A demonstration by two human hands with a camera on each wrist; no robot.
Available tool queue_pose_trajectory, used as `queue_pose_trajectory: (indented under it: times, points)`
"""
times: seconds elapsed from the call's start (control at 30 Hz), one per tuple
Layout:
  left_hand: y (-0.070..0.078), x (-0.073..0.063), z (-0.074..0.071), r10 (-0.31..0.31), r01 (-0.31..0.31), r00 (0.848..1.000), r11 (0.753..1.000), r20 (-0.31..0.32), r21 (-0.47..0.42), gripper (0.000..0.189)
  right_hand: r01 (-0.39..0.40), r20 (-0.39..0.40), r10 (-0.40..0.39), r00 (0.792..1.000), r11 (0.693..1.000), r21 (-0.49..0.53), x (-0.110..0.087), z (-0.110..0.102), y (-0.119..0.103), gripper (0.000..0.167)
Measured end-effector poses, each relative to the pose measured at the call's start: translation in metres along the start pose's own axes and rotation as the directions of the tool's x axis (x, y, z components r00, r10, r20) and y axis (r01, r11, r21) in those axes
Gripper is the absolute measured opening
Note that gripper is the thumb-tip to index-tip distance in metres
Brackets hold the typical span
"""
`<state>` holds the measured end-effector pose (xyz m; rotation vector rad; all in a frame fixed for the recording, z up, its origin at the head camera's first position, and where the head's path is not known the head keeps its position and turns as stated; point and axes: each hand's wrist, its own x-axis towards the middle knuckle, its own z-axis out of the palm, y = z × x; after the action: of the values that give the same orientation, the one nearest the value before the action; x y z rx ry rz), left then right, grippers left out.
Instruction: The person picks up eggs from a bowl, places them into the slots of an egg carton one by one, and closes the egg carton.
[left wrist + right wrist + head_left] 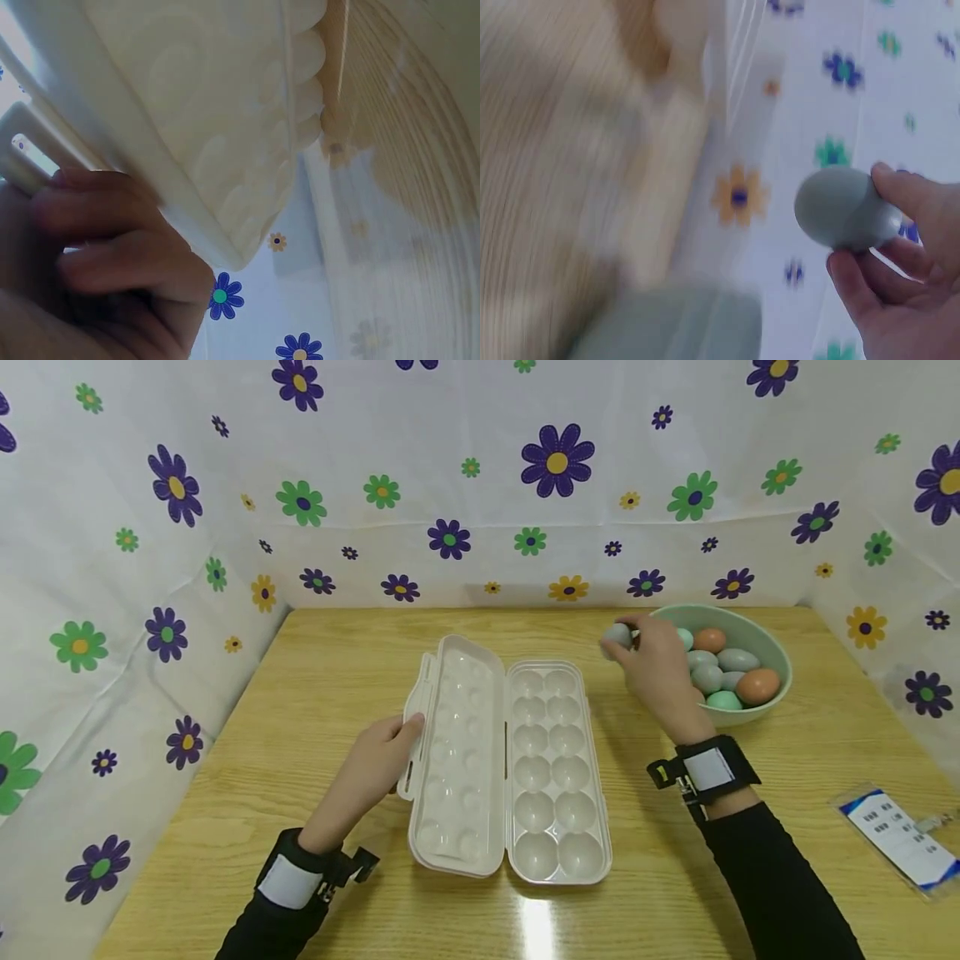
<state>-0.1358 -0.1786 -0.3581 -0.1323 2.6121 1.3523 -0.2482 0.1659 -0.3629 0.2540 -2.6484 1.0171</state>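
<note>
My left hand (381, 758) grips the lid edge of a white plastic egg carton (557, 772) that lies opened on the table. In the left wrist view, curled fingers (112, 225) hold that edge beside the latch slot, and the lid is tilted up. The carton's base has two rows of round cups with nothing in them. A grey-green egg (847, 208) is pinched between the thumb and fingers of my right hand (660, 664), raised beside the left rim of a pale green bowl (776, 647). Brown, grey and mint-green eggs (738, 660) fill the bowl.
The wooden table (315, 677) ends at a white flowered cloth (480, 468) hanging behind and at both sides. A badge card in a clear sleeve (896, 835) lies at the right edge.
</note>
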Motion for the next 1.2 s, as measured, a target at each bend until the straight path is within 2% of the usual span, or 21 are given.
queue_pose_trajectory:
  times: [0.13, 0.27, 0.5, 0.67, 1.07, 1.2]
  points:
    - [0.0, 0.0, 0.0, 0.024, -0.023, 1.0, 0.999, -0.009, 0.032, 0.047, 0.067, 0.167, -0.072, 0.983, 0.997, 0.035, 0.007, 0.029, -0.019, 0.042]
    - [0.002, 0.0, 0.001, 0.033, -0.033, 0.999, 0.999, 0.0, 0.035, 0.048, 0.118, 0.296, -0.121, 0.947, 0.993, 0.028, 0.014, 0.055, -0.029, 0.04]
    - [0.005, -0.002, 0.004, 0.034, -0.034, 0.999, 0.999, 0.019, 0.008, 0.047, 0.122, 0.424, -0.105, 0.9, 0.992, -0.013, 0.015, 0.077, -0.03, 0.033]
    - [0.005, -0.003, 0.005, 0.024, -0.024, 1.0, 1.0, 0.007, 0.017, 0.047, 0.154, 0.457, -0.131, 0.88, 0.988, -0.013, 0.012, 0.082, -0.031, 0.035]
    - [0.01, -0.003, 0.004, 0.04, -0.04, 0.999, 0.999, -0.002, 0.012, 0.047, 0.171, 0.423, -0.152, 0.893, 0.985, -0.008, 0.011, 0.082, -0.032, 0.036]
    - [0.009, -0.003, 0.005, 0.043, -0.043, 0.999, 0.999, 0.0, 0.009, 0.047, 0.149, 0.424, -0.139, 0.895, 0.989, 0.01, 0.009, 0.078, -0.032, 0.036]
